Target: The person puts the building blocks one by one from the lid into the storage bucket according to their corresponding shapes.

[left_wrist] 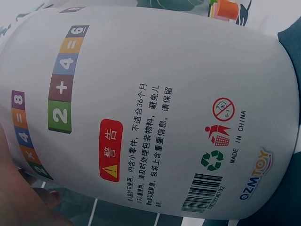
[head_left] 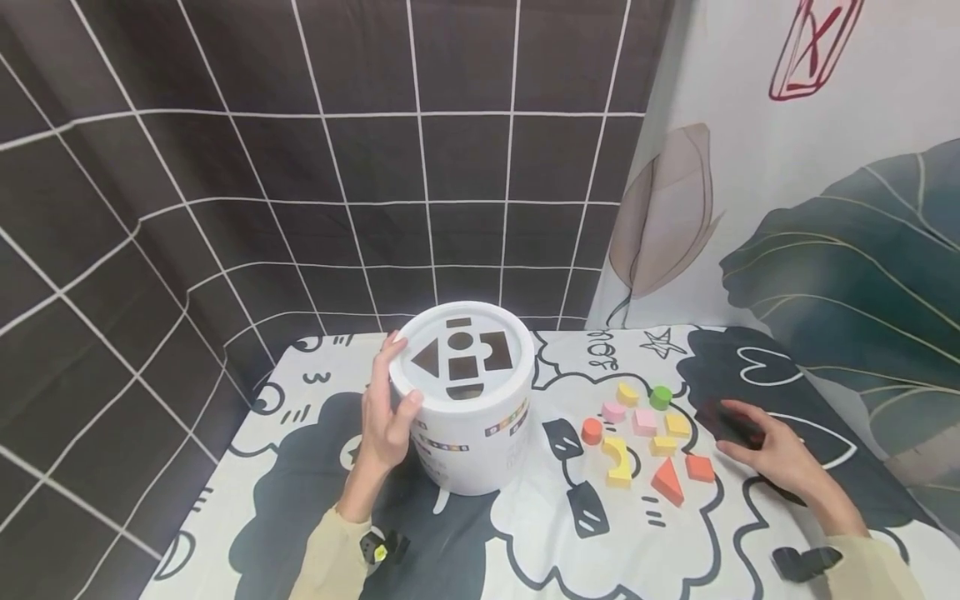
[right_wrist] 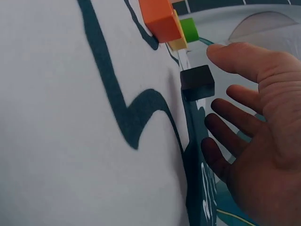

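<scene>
While left hand point(head_left: 386, 429), partly hidden, grips bucket point(head_left: 468, 429) | right hand point(head_left: 783, 454) gapes near black block point(right_wrist: 197, 82)

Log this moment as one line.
left hand: grips shape-sorter bucket | lid: on bucket | right hand: beside dark rectangular block, no grip | colored blocks: on patterned tablecloth between bucket and right hand

On the white bucket point(left_wrist: 188, 61) I can read "2+4=6", "警告" on a red label point(left_wrist: 110, 149), "MADE IN CHINA", a crossed-out "0-3" sign point(left_wrist: 223, 109) and a logo point(left_wrist: 256, 174) ending "ZMTOY"; far right, the hanging cloth point(head_left: 705, 67) bears a red X point(head_left: 816, 42).
</scene>
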### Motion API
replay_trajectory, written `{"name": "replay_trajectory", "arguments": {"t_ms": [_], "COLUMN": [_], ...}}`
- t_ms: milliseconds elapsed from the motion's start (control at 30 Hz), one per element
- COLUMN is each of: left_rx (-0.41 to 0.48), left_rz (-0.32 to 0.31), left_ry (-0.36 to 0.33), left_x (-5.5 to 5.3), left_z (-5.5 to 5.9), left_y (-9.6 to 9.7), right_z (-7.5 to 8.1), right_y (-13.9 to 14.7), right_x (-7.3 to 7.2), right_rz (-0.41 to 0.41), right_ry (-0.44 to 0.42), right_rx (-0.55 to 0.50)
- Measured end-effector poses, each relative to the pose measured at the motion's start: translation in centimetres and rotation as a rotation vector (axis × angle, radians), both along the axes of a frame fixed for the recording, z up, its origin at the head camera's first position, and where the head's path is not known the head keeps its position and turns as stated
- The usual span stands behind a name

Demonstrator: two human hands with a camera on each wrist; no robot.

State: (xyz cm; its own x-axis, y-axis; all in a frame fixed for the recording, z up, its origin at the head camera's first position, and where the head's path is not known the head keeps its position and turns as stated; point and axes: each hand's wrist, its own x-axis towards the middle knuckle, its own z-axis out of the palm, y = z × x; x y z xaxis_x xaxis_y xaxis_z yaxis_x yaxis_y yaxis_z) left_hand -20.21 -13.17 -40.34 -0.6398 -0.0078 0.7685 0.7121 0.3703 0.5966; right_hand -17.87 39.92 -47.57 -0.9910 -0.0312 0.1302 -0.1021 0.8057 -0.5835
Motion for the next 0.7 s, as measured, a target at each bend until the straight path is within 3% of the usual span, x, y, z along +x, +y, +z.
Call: {"name": "replay_trajectory", "arguments": {"t_ms": [700], "left_rx": [-0.003], "left_rz": [0.02], "left_ry": [-0.034], "left_x": [0.2], "left_z": [0.1], "left_y": [0.0], "right_z": [0.1], "right_y": [0.5], "right_x": [-1.3], "right_rz": [0.019], "right_ry": [-0.135], "right_rx": [-0.041]}}
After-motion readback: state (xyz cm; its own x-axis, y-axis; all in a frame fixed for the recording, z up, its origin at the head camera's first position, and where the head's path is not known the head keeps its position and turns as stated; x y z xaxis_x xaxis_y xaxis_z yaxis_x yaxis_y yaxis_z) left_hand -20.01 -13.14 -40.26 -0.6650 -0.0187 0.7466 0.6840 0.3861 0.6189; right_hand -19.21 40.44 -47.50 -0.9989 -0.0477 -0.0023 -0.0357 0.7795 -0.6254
